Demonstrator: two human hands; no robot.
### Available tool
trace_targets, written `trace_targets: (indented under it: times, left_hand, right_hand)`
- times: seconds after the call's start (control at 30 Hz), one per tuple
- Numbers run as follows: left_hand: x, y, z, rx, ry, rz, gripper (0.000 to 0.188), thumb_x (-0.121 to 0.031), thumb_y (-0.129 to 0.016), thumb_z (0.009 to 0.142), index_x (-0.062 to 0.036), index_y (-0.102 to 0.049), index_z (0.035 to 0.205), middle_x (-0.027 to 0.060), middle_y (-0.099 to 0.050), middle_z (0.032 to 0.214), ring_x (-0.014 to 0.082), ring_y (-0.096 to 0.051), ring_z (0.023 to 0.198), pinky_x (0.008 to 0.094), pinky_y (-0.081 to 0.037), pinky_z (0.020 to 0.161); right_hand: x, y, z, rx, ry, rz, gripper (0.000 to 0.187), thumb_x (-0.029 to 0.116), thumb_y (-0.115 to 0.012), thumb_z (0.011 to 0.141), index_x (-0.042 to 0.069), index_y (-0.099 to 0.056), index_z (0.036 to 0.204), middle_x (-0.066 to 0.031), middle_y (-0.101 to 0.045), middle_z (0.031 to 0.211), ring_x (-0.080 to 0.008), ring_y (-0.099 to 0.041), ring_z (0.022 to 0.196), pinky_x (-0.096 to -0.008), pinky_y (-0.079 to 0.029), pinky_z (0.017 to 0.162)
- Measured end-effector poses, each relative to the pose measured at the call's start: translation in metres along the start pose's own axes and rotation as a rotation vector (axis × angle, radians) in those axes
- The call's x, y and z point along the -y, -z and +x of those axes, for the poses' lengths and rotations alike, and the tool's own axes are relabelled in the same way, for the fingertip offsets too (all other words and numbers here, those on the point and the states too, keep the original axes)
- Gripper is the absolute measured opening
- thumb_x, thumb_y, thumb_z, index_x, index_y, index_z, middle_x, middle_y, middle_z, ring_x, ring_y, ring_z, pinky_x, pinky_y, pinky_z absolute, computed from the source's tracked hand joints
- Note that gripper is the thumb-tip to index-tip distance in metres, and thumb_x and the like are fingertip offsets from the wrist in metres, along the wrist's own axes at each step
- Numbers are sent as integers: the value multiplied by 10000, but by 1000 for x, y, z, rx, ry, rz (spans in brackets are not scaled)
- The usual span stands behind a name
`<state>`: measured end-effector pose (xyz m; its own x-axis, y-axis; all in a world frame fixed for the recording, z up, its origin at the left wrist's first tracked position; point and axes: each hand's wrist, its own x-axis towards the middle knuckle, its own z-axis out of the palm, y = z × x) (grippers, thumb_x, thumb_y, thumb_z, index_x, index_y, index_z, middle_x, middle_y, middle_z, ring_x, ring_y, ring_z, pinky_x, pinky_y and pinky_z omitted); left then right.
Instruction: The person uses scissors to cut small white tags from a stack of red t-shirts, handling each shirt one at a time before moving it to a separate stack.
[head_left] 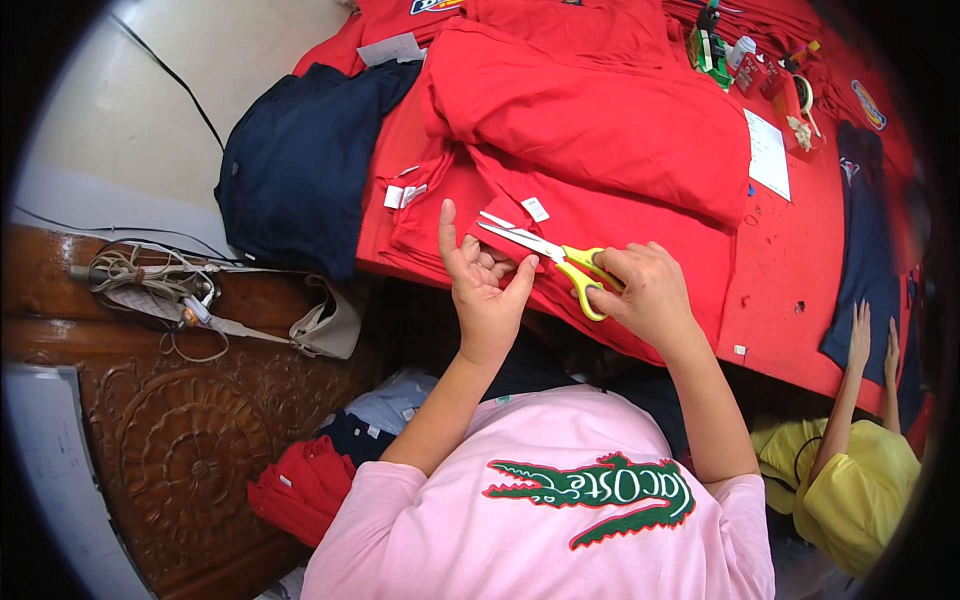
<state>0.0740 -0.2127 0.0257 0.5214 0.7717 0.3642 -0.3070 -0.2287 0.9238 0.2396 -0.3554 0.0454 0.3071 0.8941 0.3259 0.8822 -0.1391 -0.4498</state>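
Note:
Over a red table edge, my right hand (648, 295) grips a pair of scissors (540, 245) with yellow-green handles, fingers and thumb in the loops. The blades point left and are slightly parted. My left hand (487, 305) is palm up just beside them. Its index finger stretches up and its thumb stands apart near the scissors' pivot, while the other fingers curl loosely with nothing visible in them. Folded red shirts (590, 120) lie in a stack under and beyond both hands. A small white label (535, 209) shows on the red cloth close to the blades.
Dark navy clothing (300, 160) hangs at the table's left. Farther right lie a paper sheet (767, 155), a tape roll (803, 95) and small containers. At far right, a co-worker in a yellow top (855, 490) touches a navy garment (865, 260). A bag (328, 320) and cords lie on carved wood.

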Motion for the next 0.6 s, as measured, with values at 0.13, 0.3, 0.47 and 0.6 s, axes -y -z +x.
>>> trace_targets:
  times: [0.13, 0.3, 0.47, 0.6]
  left_hand:
    - [3, 2, -2, 22, 25, 9, 1091, 192, -687, 879, -145, -38, 1688, 154, -575, 1292, 189, -667, 1150, 317, -584, 971]
    - [2, 2, -3, 38, 68, -37, 1037, 200, -690, 874, -111, -120, 1683, 169, -561, 1364, 198, -658, 1171, 327, -585, 990]
    - [8, 8, -9, 38, 91, -23, 974, 189, -683, 886, -78, -177, 1674, 182, -538, 1424, 188, -651, 1178, 317, -577, 990]
    - [12, 22, -12, 63, 112, -36, 978, 190, -683, 881, -76, -178, 1676, 180, -504, 1470, 165, -639, 1161, 285, -565, 959]
  right_hand:
    - [-2, -3, -6, 14, -50, 6, 247, 258, -842, 764, 82, -711, 876, -65, -606, 658, -256, -597, 656, -403, -455, 675]
    - [-10, -7, -25, -9, -113, 65, 280, 291, -858, 769, 82, -735, 909, -67, -631, 667, -259, -592, 656, -403, -453, 689]
    - [-16, 12, -57, -94, -325, 211, 410, 325, -937, 714, 63, -734, 955, -61, -615, 682, -247, -533, 649, -389, -433, 699]
    - [-43, 23, -102, -289, -430, 196, 389, 266, -921, 789, 38, -716, 1029, -32, -648, 793, -192, -562, 721, -354, -458, 725]
